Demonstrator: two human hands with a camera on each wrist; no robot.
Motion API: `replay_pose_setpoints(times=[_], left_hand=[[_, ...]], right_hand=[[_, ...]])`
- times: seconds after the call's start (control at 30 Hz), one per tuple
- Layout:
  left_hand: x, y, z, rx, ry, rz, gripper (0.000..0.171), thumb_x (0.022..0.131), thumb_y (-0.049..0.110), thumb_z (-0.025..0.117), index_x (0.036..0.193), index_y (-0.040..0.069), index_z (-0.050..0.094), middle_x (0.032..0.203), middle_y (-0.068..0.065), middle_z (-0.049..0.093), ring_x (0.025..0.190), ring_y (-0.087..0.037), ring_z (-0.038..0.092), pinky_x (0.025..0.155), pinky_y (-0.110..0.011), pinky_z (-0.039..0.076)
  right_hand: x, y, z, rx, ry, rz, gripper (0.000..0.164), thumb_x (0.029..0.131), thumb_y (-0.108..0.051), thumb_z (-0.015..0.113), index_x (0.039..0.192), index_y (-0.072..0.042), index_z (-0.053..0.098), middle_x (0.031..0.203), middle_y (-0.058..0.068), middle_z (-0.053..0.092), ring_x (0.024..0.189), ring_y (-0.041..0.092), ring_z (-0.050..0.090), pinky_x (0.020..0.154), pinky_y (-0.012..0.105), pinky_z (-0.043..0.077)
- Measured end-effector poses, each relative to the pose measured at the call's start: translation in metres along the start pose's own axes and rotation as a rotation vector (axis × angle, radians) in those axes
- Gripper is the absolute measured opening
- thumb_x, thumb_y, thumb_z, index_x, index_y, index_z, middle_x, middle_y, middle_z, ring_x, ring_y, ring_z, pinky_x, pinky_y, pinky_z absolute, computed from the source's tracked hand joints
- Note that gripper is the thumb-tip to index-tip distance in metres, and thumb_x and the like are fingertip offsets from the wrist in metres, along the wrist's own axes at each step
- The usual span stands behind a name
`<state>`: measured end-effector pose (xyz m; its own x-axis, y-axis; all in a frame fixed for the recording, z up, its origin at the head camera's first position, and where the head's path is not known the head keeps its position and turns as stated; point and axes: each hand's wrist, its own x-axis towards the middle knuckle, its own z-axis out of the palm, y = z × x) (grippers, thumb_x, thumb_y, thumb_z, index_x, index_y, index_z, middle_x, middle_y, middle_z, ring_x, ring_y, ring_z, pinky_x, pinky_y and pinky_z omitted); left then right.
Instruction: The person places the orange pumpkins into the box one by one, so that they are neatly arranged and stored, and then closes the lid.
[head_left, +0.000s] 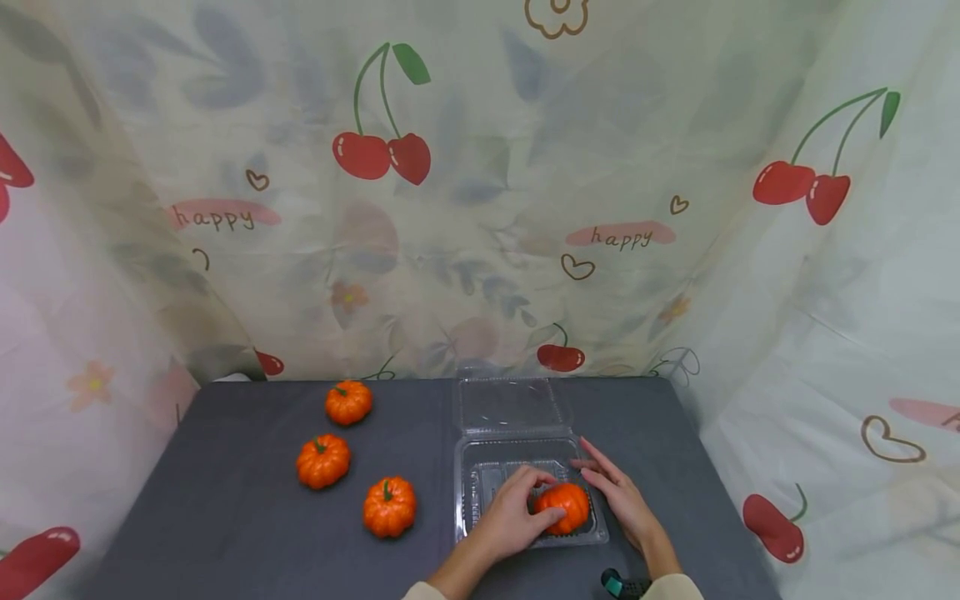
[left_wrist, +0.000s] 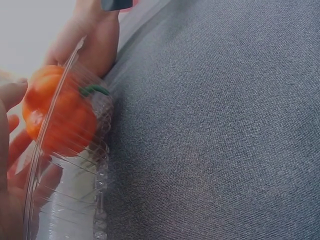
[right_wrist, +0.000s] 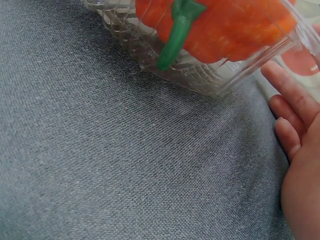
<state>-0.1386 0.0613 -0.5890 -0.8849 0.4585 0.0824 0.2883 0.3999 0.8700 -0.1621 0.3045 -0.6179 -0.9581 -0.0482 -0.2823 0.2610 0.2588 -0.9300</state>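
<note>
A clear plastic clamshell container (head_left: pixel 465 492) lies on the table with its lid (head_left: pixel 510 404) folded back. Inside its right part is an orange toy pumpkin (head_left: pixel 572 505), tipped so that its green stem (right_wrist: pixel 175 42) points sideways, as the right wrist view shows. My left hand (head_left: pixel 513 512) reaches over the container and grips this pumpkin, thumb in front and fingers behind. Along the container's right wall my right hand (head_left: pixel 622 504) is held with fingers extended, holding nothing; whether it touches the wall I cannot tell. Through the plastic, the pumpkin (left_wrist: pixel 60 112) shows in the left wrist view.
To the left on the grey table (head_left: pixel 247 517) stand three more toy pumpkins: one at the back (head_left: pixel 348 402), one in the middle (head_left: pixel 323 461) and one nearer the front (head_left: pixel 390 507). A dark strap (head_left: pixel 622 585) shows by my right wrist. Printed curtains (head_left: pixel 465 250) enclose the table.
</note>
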Motion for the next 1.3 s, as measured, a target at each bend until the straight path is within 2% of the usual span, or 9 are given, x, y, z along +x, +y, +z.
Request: replay_pose_setpoints(times=[0.3, 0.4, 0.53, 0.7, 0.83, 1.0, 1.3], left_hand=[[-0.002, 0.006, -0.001, 0.042, 0.012, -0.014, 0.047, 0.095, 0.054, 0.066, 0.130, 0.023, 0.063, 0.127, 0.000, 0.063, 0.104, -0.017, 0.060, 0.085, -0.027, 0.049], [-0.001, 0.007, -0.002, 0.071, 0.017, 0.005, 0.045, 0.095, 0.053, 0.066, 0.130, 0.023, 0.063, 0.127, 0.000, 0.064, 0.107, -0.018, 0.061, 0.087, -0.029, 0.050], [0.001, 0.009, -0.007, 0.122, 0.024, 0.064, 0.038, 0.097, 0.048, 0.066, 0.128, 0.027, 0.062, 0.126, 0.002, 0.063, 0.109, -0.018, 0.061, 0.090, -0.030, 0.052], [0.005, 0.016, -0.023, 0.188, 0.012, 0.095, 0.038, 0.098, 0.046, 0.065, 0.132, 0.030, 0.059, 0.131, 0.008, 0.060, 0.111, -0.015, 0.058, 0.090, -0.031, 0.052], [0.005, 0.024, -0.037, 0.293, -0.018, 0.082, 0.048, 0.098, 0.052, 0.062, 0.139, 0.029, 0.054, 0.139, 0.007, 0.056, 0.124, -0.017, 0.054, 0.102, -0.041, 0.052], [0.004, 0.029, -0.052, 0.460, -0.026, 0.080, 0.061, 0.098, 0.059, 0.058, 0.148, 0.025, 0.049, 0.149, 0.003, 0.050, 0.140, -0.024, 0.047, 0.112, -0.051, 0.046], [0.005, 0.032, -0.082, 0.640, 0.007, 0.080, 0.073, 0.096, 0.066, 0.054, 0.156, 0.027, 0.039, 0.161, -0.005, 0.040, 0.152, -0.040, 0.034, 0.118, -0.059, 0.038]], right_hand=[[-0.002, -0.002, 0.002, 0.014, -0.004, 0.011, 0.055, 0.102, -0.044, 0.057, 0.155, -0.039, 0.041, 0.144, 0.009, 0.061, 0.144, 0.031, 0.045, 0.122, 0.059, 0.028], [-0.001, -0.001, 0.002, 0.008, -0.003, 0.016, 0.055, 0.102, -0.044, 0.056, 0.155, -0.038, 0.041, 0.144, 0.009, 0.061, 0.144, 0.031, 0.046, 0.122, 0.059, 0.029], [0.000, 0.001, 0.003, -0.002, 0.003, 0.020, 0.056, 0.102, -0.045, 0.056, 0.156, -0.038, 0.040, 0.143, 0.008, 0.062, 0.142, 0.031, 0.047, 0.121, 0.059, 0.030], [0.000, 0.002, 0.004, -0.006, 0.008, 0.016, 0.056, 0.102, -0.044, 0.056, 0.156, -0.037, 0.040, 0.143, 0.009, 0.062, 0.141, 0.032, 0.048, 0.120, 0.060, 0.032], [0.000, 0.001, 0.004, 0.000, 0.010, 0.023, 0.057, 0.102, -0.045, 0.057, 0.155, -0.038, 0.040, 0.144, 0.008, 0.062, 0.142, 0.032, 0.047, 0.120, 0.060, 0.031], [0.000, 0.001, 0.004, 0.023, 0.018, 0.035, 0.056, 0.100, -0.046, 0.060, 0.153, -0.041, 0.043, 0.143, 0.006, 0.063, 0.142, 0.029, 0.048, 0.121, 0.059, 0.029], [0.001, 0.002, 0.001, 0.032, 0.013, 0.024, 0.055, 0.098, -0.047, 0.062, 0.150, -0.040, 0.047, 0.142, 0.005, 0.063, 0.139, 0.028, 0.051, 0.120, 0.058, 0.032]])
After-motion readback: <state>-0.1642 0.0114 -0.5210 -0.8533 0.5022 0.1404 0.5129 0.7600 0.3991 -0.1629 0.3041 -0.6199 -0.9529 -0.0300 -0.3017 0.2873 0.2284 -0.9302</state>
